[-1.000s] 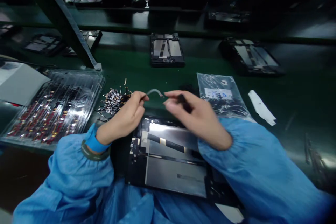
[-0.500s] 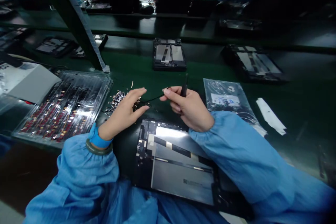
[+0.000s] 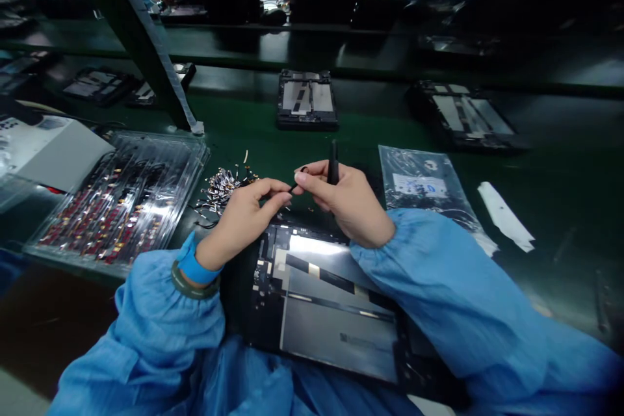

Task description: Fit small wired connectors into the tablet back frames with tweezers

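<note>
While a dark device panel (image 3: 336,312) lies at the near edge, I have the left hand (image 3: 251,208) nearly closed just beyond it, thumb and fingers pinching a thin black cable (image 3: 293,187); the right hand (image 3: 347,198), also nearly closed, pinches the same cable and grips a dark upright tool (image 3: 333,162). I see a heap of small parts (image 3: 221,188) to the left, a clear bag (image 3: 412,166) to the right and, farther off, an open device (image 3: 308,101) on the green table (image 3: 244,117).
</note>
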`<state>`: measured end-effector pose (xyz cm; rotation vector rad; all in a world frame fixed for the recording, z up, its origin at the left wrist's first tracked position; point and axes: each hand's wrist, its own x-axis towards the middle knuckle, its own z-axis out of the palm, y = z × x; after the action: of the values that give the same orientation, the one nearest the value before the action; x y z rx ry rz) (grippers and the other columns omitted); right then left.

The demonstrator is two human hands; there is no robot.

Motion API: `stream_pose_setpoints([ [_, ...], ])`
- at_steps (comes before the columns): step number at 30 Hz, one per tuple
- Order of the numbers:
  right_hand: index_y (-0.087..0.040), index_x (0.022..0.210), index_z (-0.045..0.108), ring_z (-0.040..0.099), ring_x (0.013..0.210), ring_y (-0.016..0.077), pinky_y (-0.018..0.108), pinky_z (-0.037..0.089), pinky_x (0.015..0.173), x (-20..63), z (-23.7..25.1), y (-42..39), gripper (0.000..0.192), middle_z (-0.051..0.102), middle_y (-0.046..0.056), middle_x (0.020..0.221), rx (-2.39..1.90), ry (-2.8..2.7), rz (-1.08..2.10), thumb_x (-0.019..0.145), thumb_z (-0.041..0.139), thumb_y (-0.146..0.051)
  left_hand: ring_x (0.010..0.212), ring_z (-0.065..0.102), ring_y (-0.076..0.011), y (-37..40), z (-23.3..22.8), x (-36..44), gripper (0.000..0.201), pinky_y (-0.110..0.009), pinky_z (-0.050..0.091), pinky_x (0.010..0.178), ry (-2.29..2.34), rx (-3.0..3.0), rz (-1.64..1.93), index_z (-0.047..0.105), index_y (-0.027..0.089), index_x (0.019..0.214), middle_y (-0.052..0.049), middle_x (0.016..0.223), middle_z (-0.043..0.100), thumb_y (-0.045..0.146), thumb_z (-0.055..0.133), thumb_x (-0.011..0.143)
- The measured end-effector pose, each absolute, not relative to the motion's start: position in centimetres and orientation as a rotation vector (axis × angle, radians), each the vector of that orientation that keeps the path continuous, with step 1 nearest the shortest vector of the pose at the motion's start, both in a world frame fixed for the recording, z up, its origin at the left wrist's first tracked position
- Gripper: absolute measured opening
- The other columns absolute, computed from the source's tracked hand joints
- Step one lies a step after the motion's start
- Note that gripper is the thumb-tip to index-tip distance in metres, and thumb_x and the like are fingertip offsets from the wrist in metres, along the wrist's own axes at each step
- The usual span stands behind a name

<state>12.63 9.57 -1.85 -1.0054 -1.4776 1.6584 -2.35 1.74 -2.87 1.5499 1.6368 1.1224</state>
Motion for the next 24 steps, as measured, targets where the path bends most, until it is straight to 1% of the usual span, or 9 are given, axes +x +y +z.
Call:
stream_pose_setpoints([
  [2,-0.018,0.085,0.063,0.051,0.050,0.0098,0.024,0.038,0.049,12.9,-1.9,9.5,0.034,0.065,-0.002,0.061,-1.039,-1.586,1.422,0.066,0.076,-0.043,0.073,0.063,-0.0151,1.6,-2.9,-1.7,0.016,-0.026,0.049,0.068,1.671,1.521,1.149,0.063,0.018,0.092,-0.002,0.080,0.068,0.030,0.053,0.087],
  [5,-0.020,0.088,0.063,0.062,0.063,0.0155,0.027,0.045,0.061,13.2,-1.9,9.2,0.032,0.063,-0.003,0.060,-1.092,-1.701,1.194,0.069,0.074,-0.043,0.080,0.061,-0.0173,1.2,-3.0,-1.0,0.014,-0.030,0.046,0.073,1.841,1.794,1.165,0.062,0.018,0.091,-0.005,0.085,0.066,0.024,0.049,0.088],
  [8,-0.021,0.087,0.066,0.065,0.072,0.0175,0.031,0.048,0.070,13.3,-1.9,8.7,0.018,0.068,-0.001,0.071,-1.025,-1.804,1.180,0.076,0.068,-0.036,0.082,0.058,-0.0203,0.7,-2.8,-0.4,0.019,-0.036,0.042,0.080,1.915,2.120,1.051,0.063,0.018,0.085,-0.007,0.080,0.065,0.023,0.045,0.089],
  [11,-0.021,0.089,0.069,0.066,0.080,0.0171,0.031,0.049,0.077,13.4,-1.7,8.5,0.013,0.071,0.001,0.080,-0.909,-1.837,1.200,0.082,0.061,-0.030,0.084,0.060,-0.0199,0.4,-2.3,0.0,0.017,-0.034,0.044,0.081,1.790,1.934,1.124,0.062,0.017,0.088,-0.007,0.085,0.066,0.029,0.050,0.088],
  [14,-0.021,0.090,0.069,0.062,0.062,0.0128,0.027,0.049,0.062,13.6,-1.2,8.4,0.016,0.071,0.000,0.078,-0.862,-1.760,1.292,0.082,0.062,-0.033,0.091,0.063,-0.0185,0.5,-1.9,0.1,0.023,-0.031,0.048,0.082,1.526,1.479,1.185,0.060,0.016,0.098,-0.008,0.100,0.068,0.034,0.058,0.084],
  [16,-0.021,0.089,0.069,0.051,0.046,0.0081,0.025,0.044,0.050,13.6,-0.8,8.4,0.017,0.071,0.000,0.075,-0.852,-1.687,1.378,0.080,0.064,-0.035,0.100,0.061,-0.0194,0.7,-1.8,0.0,0.026,-0.031,0.047,0.088,1.394,1.339,1.180,0.061,0.015,0.099,-0.009,0.106,0.067,0.034,0.062,0.081],
  [18,-0.020,0.088,0.069,0.043,0.040,0.0053,0.023,0.041,0.044,13.6,-0.6,8.4,0.018,0.071,0.000,0.076,-0.818,-1.636,1.458,0.079,0.065,-0.036,0.098,0.062,-0.0196,0.8,-1.6,0.1,0.024,-0.032,0.048,0.087,1.307,1.286,1.130,0.064,0.014,0.097,-0.008,0.102,0.068,0.031,0.063,0.079],
  [21,-0.021,0.089,0.068,0.046,0.042,0.0061,0.023,0.043,0.045,13.8,-0.5,8.6,0.020,0.071,0.001,0.078,-0.770,-1.699,1.495,0.081,0.064,-0.039,0.077,0.064,-0.0158,1.0,-1.5,0.2,0.016,-0.027,0.050,0.070,1.252,1.178,1.041,0.068,0.014,0.085,-0.005,0.081,0.070,0.028,0.063,0.078],
  [24,-0.022,0.097,0.067,0.059,0.059,0.0118,0.025,0.048,0.054,14.6,-0.5,8.7,0.021,0.070,0.003,0.083,-0.785,-1.855,1.046,0.083,0.062,-0.036,0.070,0.064,-0.0134,1.0,-1.4,0.4,0.014,-0.024,0.049,0.066,1.330,1.073,1.142,0.068,0.014,0.079,-0.003,0.074,0.070,0.027,0.068,0.073],
])
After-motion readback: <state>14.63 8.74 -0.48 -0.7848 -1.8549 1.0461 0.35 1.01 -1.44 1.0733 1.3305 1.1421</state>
